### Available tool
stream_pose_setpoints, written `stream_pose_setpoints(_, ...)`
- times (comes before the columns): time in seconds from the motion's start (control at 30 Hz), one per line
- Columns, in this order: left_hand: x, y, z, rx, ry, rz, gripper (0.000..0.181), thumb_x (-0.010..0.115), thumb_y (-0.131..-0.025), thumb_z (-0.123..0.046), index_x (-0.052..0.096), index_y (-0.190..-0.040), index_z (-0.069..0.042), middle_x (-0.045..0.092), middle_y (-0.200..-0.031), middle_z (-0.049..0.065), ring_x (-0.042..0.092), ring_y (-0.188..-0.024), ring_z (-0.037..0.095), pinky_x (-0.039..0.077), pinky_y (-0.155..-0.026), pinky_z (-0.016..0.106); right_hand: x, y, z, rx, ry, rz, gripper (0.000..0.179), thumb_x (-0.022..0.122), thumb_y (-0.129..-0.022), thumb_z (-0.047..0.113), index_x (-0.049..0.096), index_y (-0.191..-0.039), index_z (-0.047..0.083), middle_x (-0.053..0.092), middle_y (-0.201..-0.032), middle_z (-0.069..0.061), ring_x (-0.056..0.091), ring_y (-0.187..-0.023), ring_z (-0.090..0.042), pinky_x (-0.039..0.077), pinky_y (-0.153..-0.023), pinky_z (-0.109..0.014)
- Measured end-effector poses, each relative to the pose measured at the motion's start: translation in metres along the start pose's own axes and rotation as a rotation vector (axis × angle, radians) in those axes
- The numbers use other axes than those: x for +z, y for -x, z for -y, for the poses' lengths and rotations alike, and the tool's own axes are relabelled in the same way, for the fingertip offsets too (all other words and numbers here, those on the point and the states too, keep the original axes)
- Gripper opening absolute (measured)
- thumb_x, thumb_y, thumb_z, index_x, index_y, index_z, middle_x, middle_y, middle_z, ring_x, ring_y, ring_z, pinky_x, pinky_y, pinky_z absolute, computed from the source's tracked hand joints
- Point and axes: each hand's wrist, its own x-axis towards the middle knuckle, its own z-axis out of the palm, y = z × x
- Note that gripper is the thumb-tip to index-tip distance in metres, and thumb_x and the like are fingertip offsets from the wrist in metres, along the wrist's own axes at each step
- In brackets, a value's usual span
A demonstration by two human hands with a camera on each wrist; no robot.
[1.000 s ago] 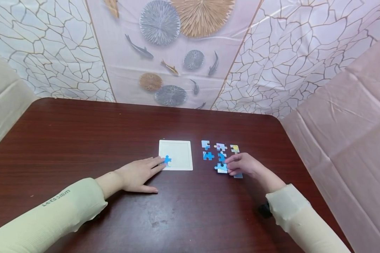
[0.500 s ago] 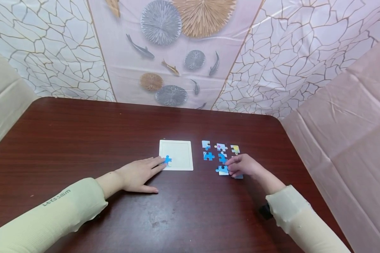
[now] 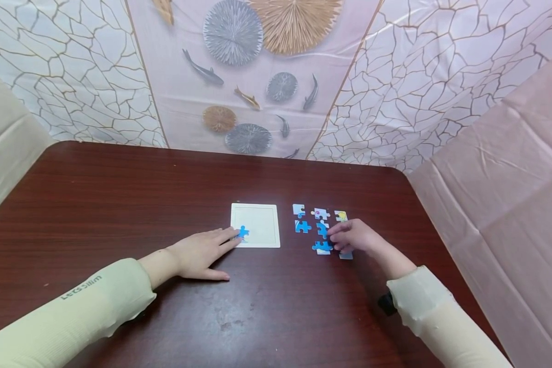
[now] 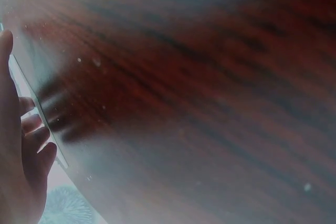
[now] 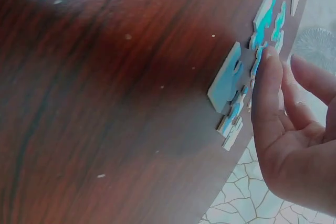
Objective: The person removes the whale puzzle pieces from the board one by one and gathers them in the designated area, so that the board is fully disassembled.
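My left hand [image 3: 204,254] lies flat with its fingers straight. Its fingertips rest over the left edge of a white square puzzle tray [image 3: 263,221] and overlap a blue jigsaw piece [image 3: 244,231] in the tray's lower left corner. To the right, my right hand [image 3: 356,237] hovers low over a group of loose jigsaw pieces, fingers bent loosely. In the right wrist view a gap shows between the thumb [image 5: 270,72] and the forefinger. Near its fingertips lie a blue piece [image 3: 322,230] and a blue-and-white piece [image 3: 322,247]. The hand hides part of the right-hand column.
Other loose pieces lie around: a pale corner piece [image 3: 298,209], a blue piece [image 3: 302,226], a pinkish piece [image 3: 320,213], a yellow-sun piece [image 3: 341,215] and a grey-blue piece [image 3: 346,255]. A patterned curtain [image 3: 248,76] hangs behind the dark wooden table [image 3: 142,194].
The blue-and-white piece in the front row has shifted slightly and lies at a different angle. My right fingertips have moved up off it. The left hand stays put.
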Motion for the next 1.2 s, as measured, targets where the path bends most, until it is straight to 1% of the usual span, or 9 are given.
stream_pose_setpoints(0.13, -0.001, 0.0, 0.0, 0.003, 0.002, 0.001, 0.08, 0.053, -0.087, -0.056, 0.035, -0.144, -0.004, 0.031, -0.151, 0.016, 0.033, -0.138, 0.032, 0.033, -0.11, 0.042, 0.001, -0.002, 0.006, -0.027, -0.008, 0.011, 0.032, 0.062, -0.09, 0.017, 0.062, -0.117, -0.001, 0.067, -0.101, -0.016, 0.064, -0.075, -0.016, 0.057, -0.072, -0.031)
stream_pose_setpoints(0.27, 0.0, 0.001, 0.0, 0.005, 0.007, -0.002, 0.079, 0.054, -0.087, -0.055, 0.035, -0.144, -0.004, 0.031, -0.151, 0.016, 0.033, -0.138, 0.032, 0.033, -0.11, 0.042, 0.006, -0.007, 0.017, -0.063, -0.036, 0.041, 0.033, 0.061, -0.091, 0.017, 0.06, -0.118, -0.003, 0.068, -0.096, -0.017, 0.065, -0.076, -0.017, 0.057, -0.072, -0.031)
stream_pose_setpoints(0.43, 0.001, 0.002, 0.001, 0.011, 0.01, -0.004, 0.078, 0.054, -0.088, -0.054, 0.034, -0.144, -0.004, 0.03, -0.151, 0.017, 0.032, -0.138, 0.032, 0.032, -0.111, 0.043, 0.017, -0.013, 0.033, -0.107, -0.051, 0.077, 0.033, 0.061, -0.091, 0.015, 0.059, -0.118, -0.004, 0.068, -0.098, -0.019, 0.065, -0.077, -0.017, 0.058, -0.071, -0.032)
stream_pose_setpoints(0.73, 0.001, 0.002, 0.001, 0.02, -0.006, -0.012, 0.078, 0.054, -0.088, -0.054, 0.033, -0.145, -0.004, 0.028, -0.152, 0.016, 0.032, -0.139, 0.031, 0.031, -0.112, 0.043, 0.042, -0.02, 0.065, -0.162, -0.116, 0.133, 0.031, 0.061, -0.088, 0.008, 0.06, -0.115, -0.007, 0.067, -0.084, -0.012, 0.063, -0.069, -0.014, 0.057, -0.066, -0.031)
stream_pose_setpoints(0.8, 0.002, 0.002, 0.002, 0.023, -0.002, -0.018, 0.078, 0.054, -0.088, -0.054, 0.033, -0.145, -0.004, 0.028, -0.152, 0.016, 0.032, -0.139, 0.031, 0.031, -0.112, 0.043, 0.049, -0.022, 0.072, -0.159, -0.121, 0.142, 0.03, 0.061, -0.088, 0.008, 0.061, -0.114, -0.006, 0.067, -0.086, -0.011, 0.063, -0.069, -0.014, 0.058, -0.066, -0.03)
stream_pose_setpoints(0.87, 0.002, 0.002, 0.002, 0.026, -0.001, -0.022, 0.079, 0.053, -0.088, -0.055, 0.031, -0.146, -0.005, 0.027, -0.153, 0.016, 0.03, -0.14, 0.032, 0.031, -0.112, 0.044, 0.056, -0.025, 0.078, -0.162, -0.129, 0.154, 0.03, 0.061, -0.088, 0.009, 0.061, -0.115, -0.006, 0.068, -0.09, -0.014, 0.064, -0.07, -0.013, 0.058, -0.066, -0.03)
stream_pose_setpoints(1.03, 0.004, 0.004, 0.003, 0.043, -0.029, -0.051, 0.081, 0.049, -0.089, -0.058, 0.028, -0.147, -0.007, 0.023, -0.154, 0.016, 0.024, -0.141, 0.035, 0.028, -0.113, 0.047, 0.073, -0.031, 0.087, -0.163, -0.174, 0.167, 0.03, 0.059, -0.089, 0.009, 0.061, -0.116, -0.004, 0.068, -0.096, -0.017, 0.065, -0.07, -0.014, 0.058, -0.066, -0.029)
stream_pose_setpoints(1.1, 0.004, 0.005, 0.004, 0.045, -0.042, -0.057, 0.081, 0.048, -0.089, -0.059, 0.028, -0.147, -0.007, 0.022, -0.155, 0.016, 0.023, -0.142, 0.036, 0.026, -0.113, 0.048, 0.079, -0.033, 0.09, -0.164, -0.202, 0.18, 0.03, 0.059, -0.089, 0.009, 0.061, -0.116, -0.004, 0.068, -0.096, -0.017, 0.065, -0.07, -0.014, 0.058, -0.067, -0.03)
stream_pose_setpoints(1.2, 0.004, 0.007, 0.005, 0.033, -0.049, -0.046, 0.082, 0.047, -0.089, -0.06, 0.027, -0.148, -0.007, 0.022, -0.155, 0.014, 0.021, -0.142, 0.035, 0.024, -0.114, 0.049, 0.087, -0.035, 0.092, -0.164, -0.239, 0.206, 0.031, 0.058, -0.09, 0.01, 0.06, -0.117, -0.004, 0.068, -0.099, -0.018, 0.066, -0.073, -0.014, 0.058, -0.072, -0.032)
